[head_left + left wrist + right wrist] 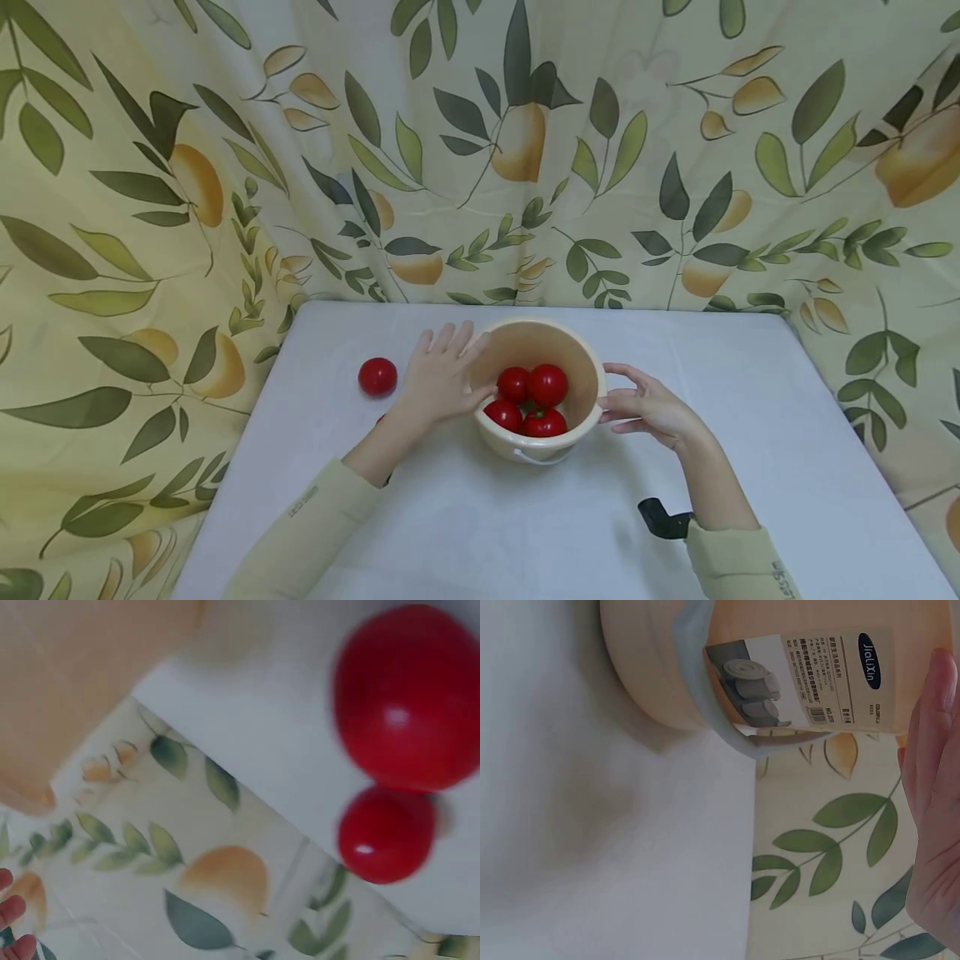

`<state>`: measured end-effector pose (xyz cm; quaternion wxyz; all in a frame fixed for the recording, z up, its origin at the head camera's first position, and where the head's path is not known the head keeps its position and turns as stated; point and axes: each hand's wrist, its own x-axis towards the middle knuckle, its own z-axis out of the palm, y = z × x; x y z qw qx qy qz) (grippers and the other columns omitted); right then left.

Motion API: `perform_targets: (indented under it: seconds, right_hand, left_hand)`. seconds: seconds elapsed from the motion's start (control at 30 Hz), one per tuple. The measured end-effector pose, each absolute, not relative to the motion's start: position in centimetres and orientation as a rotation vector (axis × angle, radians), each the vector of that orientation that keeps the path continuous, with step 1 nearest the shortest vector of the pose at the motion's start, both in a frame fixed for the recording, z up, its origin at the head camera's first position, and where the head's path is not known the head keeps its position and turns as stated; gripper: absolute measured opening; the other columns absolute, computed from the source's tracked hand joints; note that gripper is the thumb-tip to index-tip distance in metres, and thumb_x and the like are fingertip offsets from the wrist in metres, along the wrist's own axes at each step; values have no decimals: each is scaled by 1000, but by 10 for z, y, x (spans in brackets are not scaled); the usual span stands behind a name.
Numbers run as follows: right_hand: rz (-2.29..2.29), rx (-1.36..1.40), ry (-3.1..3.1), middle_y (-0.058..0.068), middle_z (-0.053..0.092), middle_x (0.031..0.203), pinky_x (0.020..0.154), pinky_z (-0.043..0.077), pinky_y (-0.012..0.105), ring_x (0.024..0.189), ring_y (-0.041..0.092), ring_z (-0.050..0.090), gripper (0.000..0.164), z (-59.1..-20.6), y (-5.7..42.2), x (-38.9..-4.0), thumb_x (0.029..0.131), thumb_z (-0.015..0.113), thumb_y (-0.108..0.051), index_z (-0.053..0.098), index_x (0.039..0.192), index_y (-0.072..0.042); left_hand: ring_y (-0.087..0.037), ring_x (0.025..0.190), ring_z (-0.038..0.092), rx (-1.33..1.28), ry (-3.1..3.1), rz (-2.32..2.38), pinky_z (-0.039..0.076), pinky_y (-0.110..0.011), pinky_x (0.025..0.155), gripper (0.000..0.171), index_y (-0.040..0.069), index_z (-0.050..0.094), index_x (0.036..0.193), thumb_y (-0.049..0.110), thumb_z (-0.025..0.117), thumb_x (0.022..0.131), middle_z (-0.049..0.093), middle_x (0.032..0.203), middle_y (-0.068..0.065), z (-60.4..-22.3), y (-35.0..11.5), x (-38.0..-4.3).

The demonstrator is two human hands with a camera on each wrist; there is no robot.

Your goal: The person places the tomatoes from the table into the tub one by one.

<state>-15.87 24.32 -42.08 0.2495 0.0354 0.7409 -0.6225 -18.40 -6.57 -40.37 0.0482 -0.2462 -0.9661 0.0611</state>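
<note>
A cream bucket [585, 379] stands on the table with several red tomatoes [547, 385] inside, one showing a green stem. My left hand [442, 379] is spread flat at the bucket's left side, its thumb reaching over the rim. On the opposite side, the fingertips of my right hand [645, 408] touch the outer wall just under the rim, the fingers loosely extended. Left of my left hand lies a loose tomato [377, 377]; another is mostly hidden behind that forearm. In the left wrist view a large tomato [412, 697] and a smaller tomato [386, 835] appear side by side.
The bucket's pale handle [697, 675] hangs down in front of its printed label [817, 682]. A white cloth covers the table [525, 533]. Behind and beside it hangs a leaf-and-fruit patterned curtain [480, 233]. A black strap piece [663, 521] sits at my right wrist.
</note>
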Motion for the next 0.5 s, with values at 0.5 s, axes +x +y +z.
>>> perform_targets:
  seconds: [0.5]
  right_hand:
    - [-1693, 85, 2020, 8, 69, 92, 68, 56, 33, 77, 18, 68, 74, -421, 243, -159, 85, 63, -18, 18, 142, -5]
  left_hand:
    - [-35, 122, 36, -309, -2995, -111, 33, -57, 96, 80, 15, 41, 137, 58, 60, 73, 41, 137, -16, -490, -161, -134]
